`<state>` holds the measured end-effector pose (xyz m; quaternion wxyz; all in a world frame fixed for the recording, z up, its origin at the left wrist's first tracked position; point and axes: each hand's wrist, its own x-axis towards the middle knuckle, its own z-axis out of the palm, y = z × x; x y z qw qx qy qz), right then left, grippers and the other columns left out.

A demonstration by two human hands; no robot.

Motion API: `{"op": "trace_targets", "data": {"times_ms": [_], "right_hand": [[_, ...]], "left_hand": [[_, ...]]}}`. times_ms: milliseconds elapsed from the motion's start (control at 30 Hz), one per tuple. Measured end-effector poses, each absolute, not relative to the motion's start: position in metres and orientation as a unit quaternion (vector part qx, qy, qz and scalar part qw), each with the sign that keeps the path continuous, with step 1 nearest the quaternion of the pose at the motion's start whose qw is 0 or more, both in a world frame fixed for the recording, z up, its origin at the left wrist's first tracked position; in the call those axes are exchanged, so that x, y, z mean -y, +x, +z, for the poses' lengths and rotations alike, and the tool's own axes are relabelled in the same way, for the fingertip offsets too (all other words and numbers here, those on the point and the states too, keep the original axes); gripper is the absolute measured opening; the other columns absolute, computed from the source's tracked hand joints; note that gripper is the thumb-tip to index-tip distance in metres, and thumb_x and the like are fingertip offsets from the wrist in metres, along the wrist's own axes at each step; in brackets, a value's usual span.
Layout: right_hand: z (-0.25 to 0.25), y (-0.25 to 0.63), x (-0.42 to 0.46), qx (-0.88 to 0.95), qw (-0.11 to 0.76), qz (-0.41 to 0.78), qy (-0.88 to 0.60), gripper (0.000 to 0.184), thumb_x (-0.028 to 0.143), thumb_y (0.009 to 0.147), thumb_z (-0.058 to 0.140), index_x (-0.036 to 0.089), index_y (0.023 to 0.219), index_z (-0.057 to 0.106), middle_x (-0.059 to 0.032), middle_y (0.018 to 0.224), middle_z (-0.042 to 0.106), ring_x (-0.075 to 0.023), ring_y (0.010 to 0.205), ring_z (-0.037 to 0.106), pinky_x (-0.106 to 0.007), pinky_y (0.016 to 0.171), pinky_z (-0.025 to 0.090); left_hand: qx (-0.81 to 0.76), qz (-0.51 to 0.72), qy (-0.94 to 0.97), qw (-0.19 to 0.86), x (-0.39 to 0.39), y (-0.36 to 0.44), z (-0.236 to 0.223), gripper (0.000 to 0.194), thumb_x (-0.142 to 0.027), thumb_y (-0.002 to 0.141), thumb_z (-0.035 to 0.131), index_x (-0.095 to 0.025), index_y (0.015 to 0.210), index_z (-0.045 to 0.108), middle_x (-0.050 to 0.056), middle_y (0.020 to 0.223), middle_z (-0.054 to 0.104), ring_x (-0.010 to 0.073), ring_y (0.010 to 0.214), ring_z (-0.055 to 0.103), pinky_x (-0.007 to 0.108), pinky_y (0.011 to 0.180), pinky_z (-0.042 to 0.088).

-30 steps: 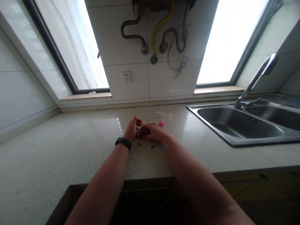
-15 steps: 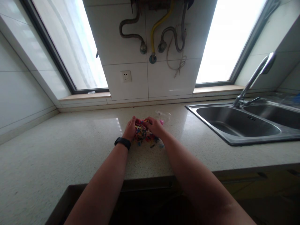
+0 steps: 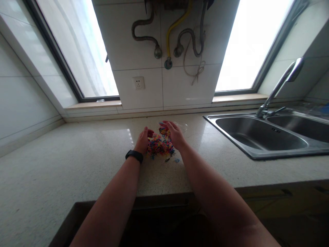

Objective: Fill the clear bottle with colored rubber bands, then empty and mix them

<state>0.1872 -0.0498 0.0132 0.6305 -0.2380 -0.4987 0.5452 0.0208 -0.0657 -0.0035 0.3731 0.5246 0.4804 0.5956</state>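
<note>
A heap of small, many-coloured rubber bands [image 3: 158, 145] lies on the pale speckled countertop [image 3: 84, 164]. At its left edge rests my left hand [image 3: 143, 139], fingers loosely curved and apart, with a dark band on the wrist. My right hand [image 3: 176, 133] is at the heap's upper right, its fingers curled round a clump of rubber bands [image 3: 163, 130]. A dark loose band [image 3: 167, 160] and a blue one [image 3: 177, 160] lie just in front of the heap.
A steel double sink [image 3: 262, 132] with a chrome faucet [image 3: 280, 87] is set into the counter at right. Clear plastic [image 3: 184, 127] lies behind my right hand. The tiled wall carries a socket [image 3: 138, 83] and pipes [image 3: 168, 37]; windows flank it.
My right hand has moved from over the heap, up and to the right, and now has a clump in its fingers. More of the heap shows. My left hand has barely moved.
</note>
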Motion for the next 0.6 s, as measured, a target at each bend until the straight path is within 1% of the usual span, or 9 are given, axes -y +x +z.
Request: {"op": "trace_targets", "data": {"times_ms": [167, 433, 533, 600], "right_hand": [[0.017, 0.190, 0.056, 0.491, 0.607, 0.589, -0.207, 0.031, 0.045, 0.087, 0.060, 0.022, 0.107, 0.065, -0.0065, 0.105, 0.073, -0.0174, 0.085, 0.069, -0.032, 0.077, 0.054], [0.021, 0.192, 0.061, 0.524, 0.581, 0.580, -0.228, 0.037, 0.050, 0.093, 0.046, 0.022, 0.110, 0.064, -0.0073, 0.111, 0.072, -0.0195, 0.095, 0.069, -0.036, 0.084, 0.051], [0.022, 0.193, 0.062, 0.535, 0.580, 0.565, -0.241, 0.038, 0.051, 0.092, 0.046, 0.022, 0.108, 0.065, -0.0071, 0.107, 0.073, -0.0189, 0.091, 0.069, -0.034, 0.080, 0.049], [0.022, 0.193, 0.061, 0.539, 0.584, 0.550, -0.256, 0.039, 0.052, 0.090, 0.047, 0.021, 0.104, 0.067, -0.0067, 0.097, 0.074, -0.0180, 0.084, 0.068, -0.032, 0.076, 0.049]], "left_hand": [[-0.478, 0.596, 0.524, 0.378, 0.065, 0.021, -0.004, 0.061, -0.067, 0.089, 0.034, -0.016, 0.079, 0.065, 0.008, 0.080, 0.064, 0.0182, 0.073, 0.059, 0.029, 0.061, 0.041], [-0.474, 0.594, 0.525, 0.384, 0.063, 0.019, -0.007, 0.061, -0.066, 0.090, 0.033, -0.015, 0.079, 0.065, 0.008, 0.081, 0.065, 0.0176, 0.072, 0.059, 0.028, 0.059, 0.041], [-0.478, 0.593, 0.525, 0.381, 0.062, 0.019, -0.009, 0.062, -0.067, 0.090, 0.033, -0.015, 0.078, 0.065, 0.009, 0.081, 0.065, 0.0181, 0.072, 0.059, 0.028, 0.058, 0.042], [-0.482, 0.590, 0.529, 0.374, 0.061, 0.018, -0.009, 0.062, -0.067, 0.090, 0.033, -0.015, 0.079, 0.066, 0.009, 0.081, 0.065, 0.0185, 0.073, 0.059, 0.028, 0.058, 0.042]]}}
